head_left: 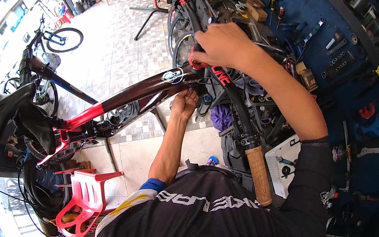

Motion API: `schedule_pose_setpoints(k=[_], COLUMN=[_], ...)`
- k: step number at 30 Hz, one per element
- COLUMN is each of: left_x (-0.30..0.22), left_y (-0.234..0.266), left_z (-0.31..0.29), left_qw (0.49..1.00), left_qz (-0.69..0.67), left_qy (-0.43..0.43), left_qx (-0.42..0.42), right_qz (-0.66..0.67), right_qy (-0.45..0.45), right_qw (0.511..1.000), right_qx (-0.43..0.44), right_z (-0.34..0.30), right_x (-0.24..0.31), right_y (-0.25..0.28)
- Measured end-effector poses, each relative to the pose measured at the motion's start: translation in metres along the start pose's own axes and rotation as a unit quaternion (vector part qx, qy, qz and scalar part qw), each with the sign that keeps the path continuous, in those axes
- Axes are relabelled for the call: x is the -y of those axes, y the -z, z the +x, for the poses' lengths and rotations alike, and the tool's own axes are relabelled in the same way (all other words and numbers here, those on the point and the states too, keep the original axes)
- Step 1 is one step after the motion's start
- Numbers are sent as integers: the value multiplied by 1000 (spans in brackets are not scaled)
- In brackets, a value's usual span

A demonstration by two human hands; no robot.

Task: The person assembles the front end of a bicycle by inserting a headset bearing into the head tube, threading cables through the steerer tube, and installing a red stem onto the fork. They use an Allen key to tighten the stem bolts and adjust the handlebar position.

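A dark maroon and red bicycle frame (129, 90) stretches from the black saddle (3, 112) at the left to the handlebar (239, 101), which has tan grips. My right hand (224, 44) comes over the bar. Its fingers are curled down onto a red part at the stem (197, 64), with the thumb side hidden. Lower down, my left hand (185, 103) is raised under the front of the frame, fingers bent and close together near the head tube. What those fingers pinch, if anything, is hidden. A looped pale cable (173, 75) lies against the top tube.
A cluttered workbench (257, 25) and a blue tool wall (338, 23) stand at the right. A white basket (275, 169) sits below the right grip. Red plastic chairs (88, 193) are at lower left and far back. Another bicycle (48, 51) stands at left.
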State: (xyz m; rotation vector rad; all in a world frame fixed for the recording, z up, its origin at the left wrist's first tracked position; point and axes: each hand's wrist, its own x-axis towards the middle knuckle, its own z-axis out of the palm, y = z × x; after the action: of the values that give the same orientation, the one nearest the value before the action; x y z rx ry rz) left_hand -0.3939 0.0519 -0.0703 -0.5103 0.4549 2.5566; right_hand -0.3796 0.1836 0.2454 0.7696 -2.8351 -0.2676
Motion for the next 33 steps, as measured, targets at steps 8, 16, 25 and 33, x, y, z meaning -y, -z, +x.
schedule_pose_setpoints(k=[8,16,25,33], left_x=[-1,2,2,-1], left_y=[9,-6,-8,1], left_z=[5,-2,-7,-1], left_qw=[1000,1000,1000,999], left_qz=[1,2,6,9], left_qy=[0,0,-1,-4], left_qx=[25,-4,-1,31], right_qz=[52,318,386,430], right_qy=[-72,-27,-61,-43], right_qw=[991,942,901,884], right_qx=[100,-101,-189,-177], right_z=[1,-27,-25,-23], right_x=[4,-15,-6,-9], right_y=[14,-46,-68,-70])
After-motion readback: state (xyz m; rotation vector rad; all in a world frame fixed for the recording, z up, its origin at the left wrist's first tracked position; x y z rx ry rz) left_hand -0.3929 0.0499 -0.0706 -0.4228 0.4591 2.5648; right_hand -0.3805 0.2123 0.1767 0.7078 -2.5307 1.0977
